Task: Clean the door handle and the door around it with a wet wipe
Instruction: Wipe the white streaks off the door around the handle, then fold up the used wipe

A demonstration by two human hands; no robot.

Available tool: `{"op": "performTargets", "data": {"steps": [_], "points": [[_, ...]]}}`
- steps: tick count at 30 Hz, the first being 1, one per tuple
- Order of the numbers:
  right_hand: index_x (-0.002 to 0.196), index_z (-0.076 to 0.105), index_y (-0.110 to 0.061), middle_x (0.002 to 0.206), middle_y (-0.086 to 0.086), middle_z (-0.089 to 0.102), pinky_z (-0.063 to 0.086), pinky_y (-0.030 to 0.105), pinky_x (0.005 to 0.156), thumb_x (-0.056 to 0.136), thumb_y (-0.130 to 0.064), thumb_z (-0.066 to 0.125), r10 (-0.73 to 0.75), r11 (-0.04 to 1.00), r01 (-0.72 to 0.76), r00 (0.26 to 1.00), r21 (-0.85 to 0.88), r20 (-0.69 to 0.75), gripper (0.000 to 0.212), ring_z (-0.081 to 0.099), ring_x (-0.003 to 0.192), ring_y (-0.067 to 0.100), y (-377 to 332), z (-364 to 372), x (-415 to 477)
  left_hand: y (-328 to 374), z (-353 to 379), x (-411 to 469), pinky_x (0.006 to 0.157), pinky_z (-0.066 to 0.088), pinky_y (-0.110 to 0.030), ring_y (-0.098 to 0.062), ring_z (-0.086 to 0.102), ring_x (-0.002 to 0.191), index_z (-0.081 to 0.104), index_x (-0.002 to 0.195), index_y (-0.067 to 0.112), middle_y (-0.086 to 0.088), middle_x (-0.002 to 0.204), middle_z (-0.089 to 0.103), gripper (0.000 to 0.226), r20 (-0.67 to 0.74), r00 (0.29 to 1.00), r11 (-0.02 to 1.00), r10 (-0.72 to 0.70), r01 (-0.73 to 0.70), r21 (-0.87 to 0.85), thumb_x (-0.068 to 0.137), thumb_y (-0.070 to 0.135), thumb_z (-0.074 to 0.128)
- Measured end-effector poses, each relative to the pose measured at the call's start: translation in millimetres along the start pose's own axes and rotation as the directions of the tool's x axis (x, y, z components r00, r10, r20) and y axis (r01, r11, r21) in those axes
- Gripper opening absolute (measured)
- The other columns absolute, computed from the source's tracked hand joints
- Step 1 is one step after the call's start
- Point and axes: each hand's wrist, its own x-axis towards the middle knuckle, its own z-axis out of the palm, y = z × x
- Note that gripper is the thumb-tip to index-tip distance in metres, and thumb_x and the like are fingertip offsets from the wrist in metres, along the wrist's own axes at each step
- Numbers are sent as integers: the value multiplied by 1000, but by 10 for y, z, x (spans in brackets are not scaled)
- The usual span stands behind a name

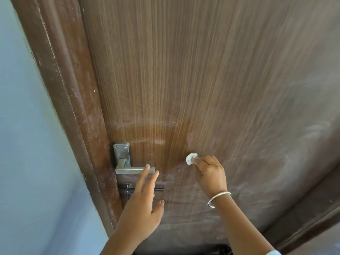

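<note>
Left hand (pixel 141 199): fingers straight, holding nothing, tips at the lever's free end; I cannot tell if they touch. Use it to steady the door.
Door handle (pixel 132 170): just above your left fingertips; dull steel, give it its own pass.
Wiped patch (pixel 165 144): darker wood between both hands; overlap its edge.
Wet wipe (pixel 191 158): balled small at your right fingertips, seemingly against the door.
Right hand (pixel 209 173): pinches the wipe; unfold it for broader contact.
Door (pixel 266 144): chalky right of that hand; stroke along the grain.
</note>
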Motion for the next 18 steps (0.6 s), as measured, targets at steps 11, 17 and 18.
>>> {"op": "performTargets", "data": {"steps": [11, 17, 18], "points": [[87, 66, -19, 77, -5, 71, 52, 19, 64, 79, 1, 70, 235, 533, -475, 878, 701, 416, 21, 67, 74, 8, -446, -782, 234, 536, -246, 411, 76, 45, -8, -19, 52, 99, 36, 137, 36, 10, 148, 32, 66, -71, 927, 929, 368, -369, 0, 85, 3, 59], [86, 59, -5, 71, 6, 70, 51, 22, 54, 74, 7, 67, 318, 76, -667, 721, 741, 616, 19, 67, 64, 15, -458, -1162, -191, 669, -49, 365, 72, 52, -39, -26, 64, 82, 59, 96, 17, 9, 121, 55, 15, -60, 904, 892, 423, -427, -150, 83, 11, 62], [84, 59, -5, 72, 9, 70, 52, 23, 54, 71, 4, 68, 354, 16, -678, 691, 735, 631, 19, 66, 64, 17, -434, -1214, -301, 698, 33, 317, 67, 52, -43, -25, 64, 79, 58, 92, 17, 9, 118, 57, 11, -42, 903, 881, 427, -426, -205, 82, 13, 61]]}}
